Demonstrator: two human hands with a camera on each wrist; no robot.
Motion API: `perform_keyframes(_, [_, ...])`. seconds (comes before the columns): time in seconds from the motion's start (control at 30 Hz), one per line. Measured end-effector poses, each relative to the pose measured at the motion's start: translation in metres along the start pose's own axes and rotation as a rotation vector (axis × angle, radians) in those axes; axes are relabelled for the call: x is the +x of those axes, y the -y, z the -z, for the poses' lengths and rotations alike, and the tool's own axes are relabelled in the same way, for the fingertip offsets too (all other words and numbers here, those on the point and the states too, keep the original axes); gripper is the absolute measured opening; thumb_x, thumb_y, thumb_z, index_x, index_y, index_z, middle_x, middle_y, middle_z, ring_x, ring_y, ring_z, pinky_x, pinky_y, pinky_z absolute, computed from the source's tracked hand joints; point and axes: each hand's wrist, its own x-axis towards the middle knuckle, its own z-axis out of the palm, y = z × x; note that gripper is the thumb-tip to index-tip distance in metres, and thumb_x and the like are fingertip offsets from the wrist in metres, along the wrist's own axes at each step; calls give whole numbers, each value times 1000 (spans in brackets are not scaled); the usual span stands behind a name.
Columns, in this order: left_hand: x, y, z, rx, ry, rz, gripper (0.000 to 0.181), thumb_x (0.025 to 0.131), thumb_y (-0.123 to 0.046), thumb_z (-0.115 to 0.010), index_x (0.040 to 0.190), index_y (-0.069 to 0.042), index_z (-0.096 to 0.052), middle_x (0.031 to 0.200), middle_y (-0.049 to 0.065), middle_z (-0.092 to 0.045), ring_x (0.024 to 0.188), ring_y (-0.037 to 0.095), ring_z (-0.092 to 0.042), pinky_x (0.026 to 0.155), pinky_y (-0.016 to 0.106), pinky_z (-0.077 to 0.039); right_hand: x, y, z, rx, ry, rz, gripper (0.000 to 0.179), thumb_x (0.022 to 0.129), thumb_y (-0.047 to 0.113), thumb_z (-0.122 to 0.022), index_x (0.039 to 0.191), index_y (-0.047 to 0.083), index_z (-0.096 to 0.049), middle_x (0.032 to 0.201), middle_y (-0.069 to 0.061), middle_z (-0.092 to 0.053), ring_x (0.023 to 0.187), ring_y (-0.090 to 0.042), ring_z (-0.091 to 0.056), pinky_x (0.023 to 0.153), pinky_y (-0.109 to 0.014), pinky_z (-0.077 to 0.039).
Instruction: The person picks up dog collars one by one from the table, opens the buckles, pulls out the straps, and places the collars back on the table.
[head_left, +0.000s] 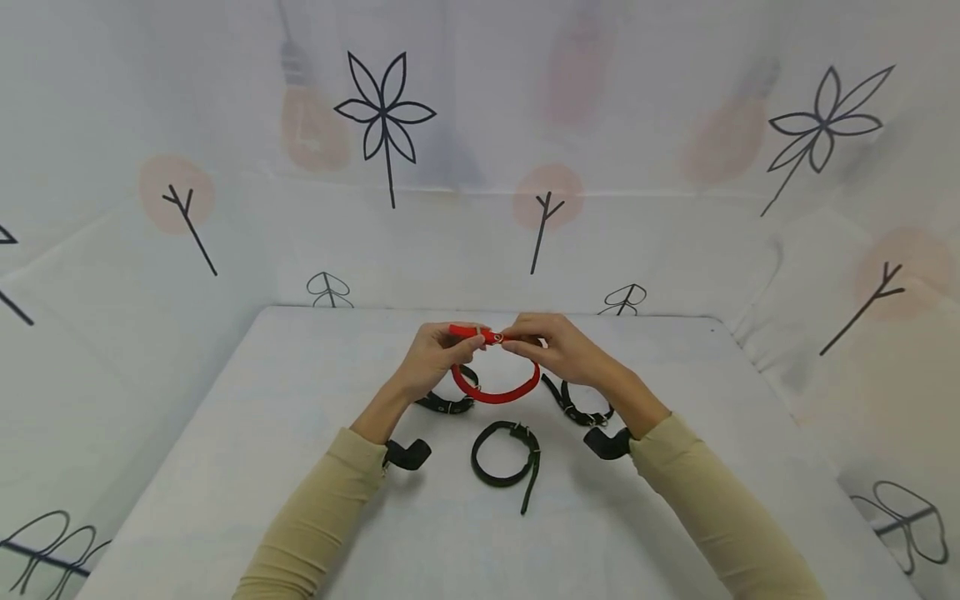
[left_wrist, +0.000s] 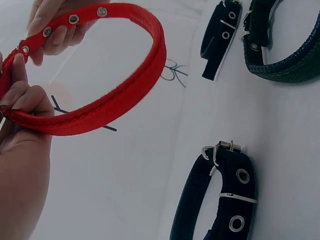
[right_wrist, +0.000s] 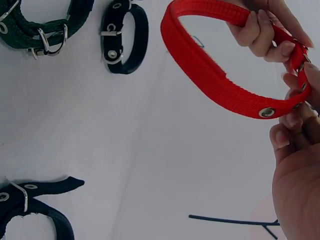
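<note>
Pinching a red collar [head_left: 497,398] near its buckle [head_left: 497,338], both hands [head_left: 438,350] [head_left: 557,340] appear mid-fastening, three dark collars [head_left: 448,407] [head_left: 534,457] [head_left: 577,415] already looped on the table [head_left: 300,467].

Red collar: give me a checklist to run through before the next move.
1. Left grip on the red collar: ok, pinching it.
2. Right grip on the red collar: ok, pinching it too.
3. Red collar off the table: ok, held up above it.
4. Red collar securely fastened: cannot tell, partly covered.
5. Green collar, left dark collar and right dark collar out of hand: ok, lying on the table.
6. One grip free: not ok, both occupied.
</note>
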Motion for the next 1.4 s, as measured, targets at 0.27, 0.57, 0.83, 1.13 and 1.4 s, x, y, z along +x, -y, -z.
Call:
perform_keyframes(0.27, [-2, 0, 1, -35, 9, 4, 23, 98, -9, -70, 120, -2, -73, 106, 11, -72, 90, 22, -58, 80, 32, -55, -3, -1, -4, -2, -17, 5, 29, 102, 8, -64, 130, 12, -72, 83, 3, -56, 79, -18, -49, 67, -34, -41])
perform_keyframes(0.57, [-6, -4, 2, -19, -46, 26, 20, 98, -12, -71, 115, -4, -75, 100, 3, -73, 91, 22, -61, 81, 33, -56, -11, -4, 1, 5, -8, -23, 29, 103, 12, -63, 131, 9, -70, 86, -5, -59, 79, -19, -49, 67, -30, -41])
perform_keyframes(0.83, [-8, -4, -1, 20, -44, 28, 21, 97, -11, -72, 117, -5, -74, 102, 10, -73, 93, 31, -62, 81, 35, -56, -14, -1, 4, -46, -1, -45, 22, 100, 18, -68, 122, 14, -73, 81, 4, -56, 73, -18, -49, 64, -29, -40])
perform_keyframes(1.13, [-7, -1, -8, 54, -1, 38, 22, 96, -11, -74, 116, -3, -74, 103, 5, -74, 96, 24, -67, 84, 36, -57, -4, 7, -3, -103, 13, 26, 12, 99, 18, -70, 108, 14, -77, 81, 7, -60, 71, -14, -49, 63, -28, -41])
perform_keyframes(1.4, [-8, -1, -2, 52, -58, 51, 18, 97, -13, -72, 113, -5, -74, 104, 10, -71, 93, 23, -63, 84, 37, -56, -9, 2, 4, -113, 23, -24, 13, 100, 18, -69, 110, 14, -77, 82, 5, -60, 72, -15, -52, 64, -28, -44])
